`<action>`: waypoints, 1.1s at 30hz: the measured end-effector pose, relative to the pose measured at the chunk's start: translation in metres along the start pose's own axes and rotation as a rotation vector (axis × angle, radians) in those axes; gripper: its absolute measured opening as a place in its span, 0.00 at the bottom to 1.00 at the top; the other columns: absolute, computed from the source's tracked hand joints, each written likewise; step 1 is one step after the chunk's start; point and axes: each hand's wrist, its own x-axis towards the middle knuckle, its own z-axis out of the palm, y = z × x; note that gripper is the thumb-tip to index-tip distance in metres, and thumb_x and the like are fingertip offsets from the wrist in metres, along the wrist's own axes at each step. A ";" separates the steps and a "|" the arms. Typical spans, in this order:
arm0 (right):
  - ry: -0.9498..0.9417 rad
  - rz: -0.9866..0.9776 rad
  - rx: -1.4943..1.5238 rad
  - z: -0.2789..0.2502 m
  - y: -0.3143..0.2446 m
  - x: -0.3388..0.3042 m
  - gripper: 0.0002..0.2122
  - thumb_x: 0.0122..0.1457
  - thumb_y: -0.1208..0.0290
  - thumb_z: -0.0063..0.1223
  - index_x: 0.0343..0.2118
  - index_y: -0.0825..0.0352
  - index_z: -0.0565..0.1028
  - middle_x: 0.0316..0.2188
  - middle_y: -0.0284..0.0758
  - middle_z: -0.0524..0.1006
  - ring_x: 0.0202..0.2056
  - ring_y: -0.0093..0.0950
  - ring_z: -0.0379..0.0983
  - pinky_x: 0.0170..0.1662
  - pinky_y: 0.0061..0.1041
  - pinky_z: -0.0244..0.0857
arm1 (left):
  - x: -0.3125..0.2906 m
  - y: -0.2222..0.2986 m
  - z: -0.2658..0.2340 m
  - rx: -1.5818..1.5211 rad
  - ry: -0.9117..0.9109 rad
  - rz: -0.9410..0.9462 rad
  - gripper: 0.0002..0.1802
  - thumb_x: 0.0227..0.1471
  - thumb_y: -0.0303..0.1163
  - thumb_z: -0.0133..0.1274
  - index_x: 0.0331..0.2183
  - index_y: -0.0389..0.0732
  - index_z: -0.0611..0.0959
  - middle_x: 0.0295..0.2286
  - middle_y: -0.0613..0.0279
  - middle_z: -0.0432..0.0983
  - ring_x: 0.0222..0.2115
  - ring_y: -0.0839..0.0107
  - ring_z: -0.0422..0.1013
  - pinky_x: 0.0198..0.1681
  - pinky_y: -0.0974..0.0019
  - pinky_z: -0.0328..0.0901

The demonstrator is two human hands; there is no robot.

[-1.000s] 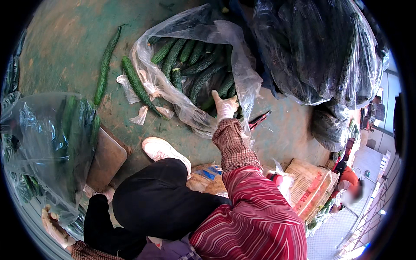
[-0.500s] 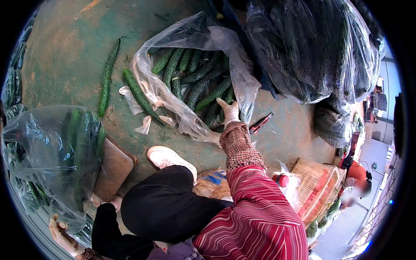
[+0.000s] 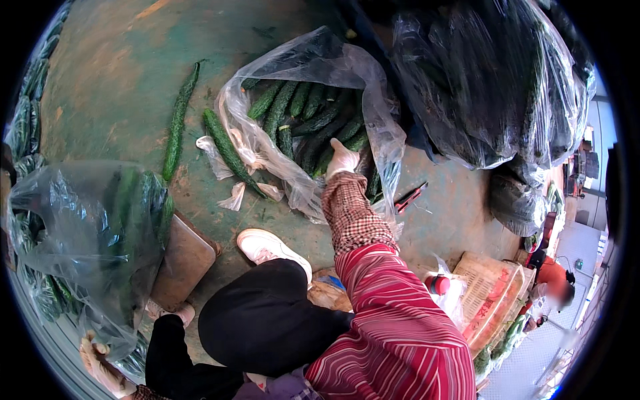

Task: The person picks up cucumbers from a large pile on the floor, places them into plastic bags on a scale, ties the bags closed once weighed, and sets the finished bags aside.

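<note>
My right hand [image 3: 343,161], in a pale glove, reaches into an open clear plastic bag [image 3: 267,160] of dark green cucumbers [image 3: 275,120]. Its thumb lies over a cucumber near the bag's right side; the other fingers are mostly hidden. At the lower left rim is my left hand [image 3: 103,370], gloved too, with curled fingers. It is beside the lower edge of a second clear bag [image 3: 73,207] that has cucumbers inside; whether it grips that bag is unclear. One loose cucumber [image 3: 230,150] lies against the open bag's left rim, another [image 3: 180,123] farther left on the floor.
A red-handled cutter [image 3: 411,197] lies right of the open bag. Large filled plastic bags [image 3: 467,80] stand at the far right. Nearer are a red-capped bottle [image 3: 437,285] and a crate [image 3: 490,293]. A brown stool-like slab [image 3: 180,263] sits left of my shoe [image 3: 270,250]. Another person [image 3: 552,275] is at the right.
My right hand has moved left and deeper into the open bag, onto a cucumber. The whole view has shifted slightly; my left hand stays at the lower left.
</note>
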 end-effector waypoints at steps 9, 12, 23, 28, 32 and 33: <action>-1.049 0.445 0.717 -0.131 -0.001 -0.066 0.18 0.55 0.63 0.51 0.41 0.73 0.67 0.35 0.43 0.74 0.33 0.33 0.72 0.36 0.31 0.70 | 0.007 0.003 -0.020 -0.165 -0.114 0.009 0.15 0.55 0.36 0.47 0.34 0.32 0.76 0.19 0.69 0.68 0.21 0.82 0.60 0.25 0.80 0.54; -1.268 0.469 0.715 -0.156 -0.001 -0.119 0.18 0.54 0.65 0.52 0.43 0.73 0.67 0.37 0.45 0.74 0.33 0.35 0.73 0.37 0.31 0.71 | 0.009 -0.004 -0.025 -0.274 -0.118 0.060 0.14 0.54 0.35 0.47 0.33 0.32 0.77 0.21 0.67 0.70 0.21 0.82 0.61 0.25 0.78 0.55; -2.112 -0.144 0.646 -0.193 -0.106 -0.307 0.41 0.49 0.58 0.55 0.61 0.60 0.43 0.53 0.46 0.62 0.50 0.41 0.64 0.50 0.46 0.61 | -0.042 -0.022 -0.035 -0.600 -0.196 0.204 0.11 0.49 0.34 0.49 0.33 0.39 0.79 0.31 0.66 0.75 0.23 0.80 0.62 0.28 0.73 0.57; -2.241 -0.274 0.757 -0.166 -0.114 -0.370 0.39 0.47 0.65 0.56 0.60 0.63 0.46 0.44 0.36 0.68 0.48 0.32 0.65 0.53 0.42 0.57 | -0.046 0.008 -0.033 -0.836 -0.474 0.052 0.21 0.51 0.27 0.44 0.48 0.37 0.70 0.10 0.83 0.44 0.09 0.86 0.44 0.19 0.79 0.53; -2.267 -0.529 0.493 -0.144 -0.093 -0.499 0.30 0.49 0.74 0.53 0.56 0.65 0.54 0.47 0.36 0.67 0.50 0.31 0.61 0.54 0.35 0.53 | -0.040 -0.007 -0.049 -0.969 -0.571 0.017 0.24 0.50 0.27 0.45 0.51 0.39 0.66 0.10 0.82 0.46 0.09 0.86 0.46 0.21 0.78 0.56; -2.341 -0.518 0.391 -0.133 -0.080 -0.524 0.26 0.49 0.76 0.54 0.52 0.67 0.60 0.45 0.35 0.69 0.47 0.27 0.64 0.51 0.30 0.57 | -0.040 -0.008 -0.052 -1.009 -0.579 0.001 0.25 0.50 0.27 0.45 0.52 0.40 0.66 0.11 0.81 0.47 0.09 0.86 0.47 0.21 0.77 0.57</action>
